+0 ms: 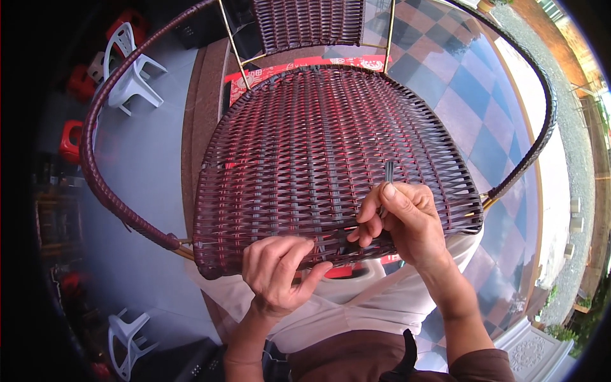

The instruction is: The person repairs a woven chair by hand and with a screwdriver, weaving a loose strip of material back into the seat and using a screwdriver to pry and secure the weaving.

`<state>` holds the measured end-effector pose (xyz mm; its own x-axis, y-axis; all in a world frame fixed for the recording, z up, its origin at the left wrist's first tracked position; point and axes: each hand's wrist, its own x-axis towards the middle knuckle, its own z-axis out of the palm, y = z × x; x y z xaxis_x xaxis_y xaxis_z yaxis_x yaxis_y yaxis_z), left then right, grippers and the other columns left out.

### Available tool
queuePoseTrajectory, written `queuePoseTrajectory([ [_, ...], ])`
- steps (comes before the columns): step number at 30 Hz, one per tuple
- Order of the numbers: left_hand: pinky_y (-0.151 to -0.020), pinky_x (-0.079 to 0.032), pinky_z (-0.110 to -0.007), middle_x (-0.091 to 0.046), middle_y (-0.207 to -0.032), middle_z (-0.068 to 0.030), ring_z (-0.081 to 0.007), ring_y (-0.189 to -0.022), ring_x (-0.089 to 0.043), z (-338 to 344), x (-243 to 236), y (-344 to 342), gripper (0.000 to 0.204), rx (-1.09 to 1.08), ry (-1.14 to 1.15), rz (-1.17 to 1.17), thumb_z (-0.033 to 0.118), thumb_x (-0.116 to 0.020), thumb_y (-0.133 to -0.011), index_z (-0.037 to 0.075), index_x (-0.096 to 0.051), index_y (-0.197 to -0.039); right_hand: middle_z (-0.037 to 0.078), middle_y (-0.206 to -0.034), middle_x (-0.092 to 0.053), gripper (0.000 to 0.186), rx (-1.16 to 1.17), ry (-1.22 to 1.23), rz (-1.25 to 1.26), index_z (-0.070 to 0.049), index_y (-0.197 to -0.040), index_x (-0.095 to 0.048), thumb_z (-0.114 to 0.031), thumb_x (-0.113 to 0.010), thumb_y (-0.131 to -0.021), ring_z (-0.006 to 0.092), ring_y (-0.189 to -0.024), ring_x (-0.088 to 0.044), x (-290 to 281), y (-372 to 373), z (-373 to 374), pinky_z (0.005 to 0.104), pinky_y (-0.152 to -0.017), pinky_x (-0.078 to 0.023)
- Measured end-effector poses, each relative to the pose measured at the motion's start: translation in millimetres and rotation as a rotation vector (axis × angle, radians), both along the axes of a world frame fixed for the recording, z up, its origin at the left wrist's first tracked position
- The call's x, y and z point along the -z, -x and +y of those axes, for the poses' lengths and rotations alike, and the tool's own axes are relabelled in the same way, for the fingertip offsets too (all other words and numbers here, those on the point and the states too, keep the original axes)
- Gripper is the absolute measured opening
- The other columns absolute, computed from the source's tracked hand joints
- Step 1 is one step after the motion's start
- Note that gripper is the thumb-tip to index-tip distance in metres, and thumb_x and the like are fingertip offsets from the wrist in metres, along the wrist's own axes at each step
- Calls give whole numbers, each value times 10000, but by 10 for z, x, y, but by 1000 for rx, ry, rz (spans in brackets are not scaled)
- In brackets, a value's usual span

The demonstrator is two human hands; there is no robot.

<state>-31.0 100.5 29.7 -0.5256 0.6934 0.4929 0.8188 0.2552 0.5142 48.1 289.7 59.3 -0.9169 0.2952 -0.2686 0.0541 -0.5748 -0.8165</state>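
A dark brown-red wicker chair [299, 140] stands before me, its woven seat across my knees and its backrest [312, 24] at the far side. My left hand [278, 270] grips the seat's front edge, fingers bent over the weave and thumb lower down. Just right of it, my right hand [407, 219] is closed above the front part of the seat. A short, flat dark strip [389, 169] sticks up between its thumb and fingers. Its lower part is hidden in the hand. Another dark strand [337, 226] runs over the weave between the two hands.
Curved wrapped armrests rise at the left [95, 146] and right [547, 114]. White plastic chairs [130, 76] and a red stool [71, 141] are on the grey floor at left. A red printed mat [251, 83] lies under the seat; checkered tiles [474, 83] spread to the right.
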Motion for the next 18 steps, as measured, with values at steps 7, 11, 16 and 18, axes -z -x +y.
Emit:
queuePoseTrajectory([
  [7, -663, -402, -330, -560, -801, -40, -225, -737, -495, 19, -28, 15, 300, 10, 36, 7, 237, -755, -643, 69, -600, -838, 70, -614, -553, 391, -5, 1, -4, 52, -788, -590, -281, -446, -936, 136, -584, -585, 0, 2, 2, 253, -617, -512],
  [11, -662, -400, -329, -564, -801, -44, -223, -728, -496, 28, -38, 15, 272, -3, 46, 7, 230, -742, -655, 67, -598, -818, 70, -615, -556, 387, -8, 5, 2, 51, -792, -592, -276, -445, -937, 134, -587, -586, 6, 0, -1, 252, -617, -512],
  [16, -633, -401, -340, -569, -770, -71, -243, -685, -504, 80, -183, 98, 222, 27, 74, -162, 126, -665, -683, 39, -585, -871, 68, -608, -558, 393, -5, -15, -7, 51, -792, -594, -284, -447, -936, 132, -578, -587, 25, 14, 1, 250, -609, -513],
  [18, -605, -407, -331, -562, -753, -68, -237, -677, -506, 109, -246, 190, 164, 87, 122, -161, 72, -649, -673, 43, -610, -830, 66, -606, -557, 393, -5, -25, -6, 49, -789, -595, -285, -448, -936, 131, -576, -587, 17, 13, -1, 250, -607, -514],
])
